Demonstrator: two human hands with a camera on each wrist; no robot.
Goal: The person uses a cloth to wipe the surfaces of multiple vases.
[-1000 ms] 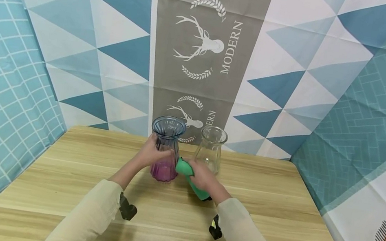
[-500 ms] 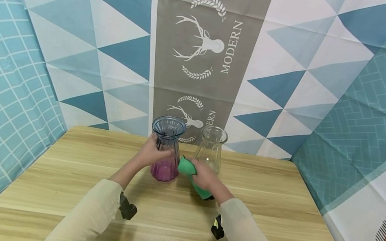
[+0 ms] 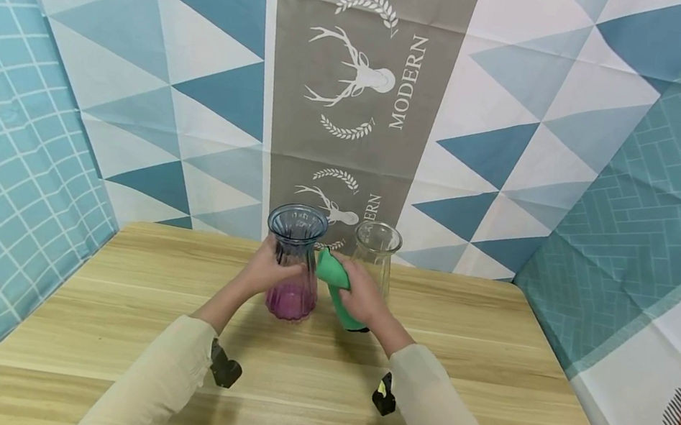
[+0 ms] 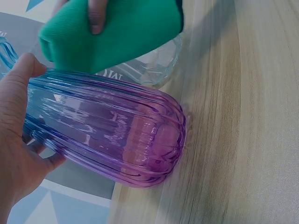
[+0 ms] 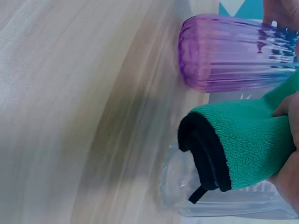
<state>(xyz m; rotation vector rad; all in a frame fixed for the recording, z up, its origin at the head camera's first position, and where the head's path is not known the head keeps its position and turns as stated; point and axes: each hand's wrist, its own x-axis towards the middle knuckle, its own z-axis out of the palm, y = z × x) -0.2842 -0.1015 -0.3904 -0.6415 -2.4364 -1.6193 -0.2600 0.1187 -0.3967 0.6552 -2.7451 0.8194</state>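
A ribbed glass vase point(image 3: 290, 300), blue at its flared rim and fading to pink-purple at the base, stands upright near the back of the table. My left hand point(image 3: 267, 269) grips it around the upper body, thumb on the near side in the left wrist view. My right hand point(image 3: 362, 292) holds a folded green cloth point(image 4: 117, 35) with black edging, its upper end against or right beside the vase's right side. In the right wrist view the cloth's black-trimmed end point(image 5: 205, 154) hangs loose, with a small loop. Behind the right hand stands a clear glass vase point(image 3: 379, 238), partly hidden.
The wood-grain table point(image 3: 299, 410) reaches back to a patterned fabric backdrop point(image 3: 351, 134). Blue checked cloth point(image 3: 13, 123) hangs at the left, teal patterned cloth point(image 3: 638, 232) at the right. Black wrist devices point(image 3: 225, 365) hang under both sleeves.
My right hand has moved up along the tinted vase's side with the green cloth, whose upper end now sits higher. The left hand and both vases have stayed in place.
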